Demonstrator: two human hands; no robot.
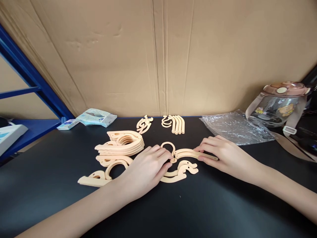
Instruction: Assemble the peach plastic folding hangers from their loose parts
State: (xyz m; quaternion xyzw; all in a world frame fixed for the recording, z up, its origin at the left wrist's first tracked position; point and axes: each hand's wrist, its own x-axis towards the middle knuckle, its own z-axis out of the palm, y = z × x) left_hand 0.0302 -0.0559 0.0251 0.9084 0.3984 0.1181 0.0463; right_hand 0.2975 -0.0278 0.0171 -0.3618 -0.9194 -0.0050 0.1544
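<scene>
Beige folding-hanger parts lie on the black table. My left hand has its fingers closed at the base of a curved hanger hook, low over the table. Two long curved hanger arms lie side by side against that base, pointing right. My right hand pinches their far end between thumb and fingers. Just in front lie more curved hanger pieces, partly behind my left hand. To the left is a stack of folded hangers, with another hanger nearer me, partly covered by my left forearm.
Farther back lie loose hooks and a row of hanger arms. A clear plastic bag and a strapped water bottle stand at right. A tissue pack sits back left beside a blue frame. Cardboard walls the back.
</scene>
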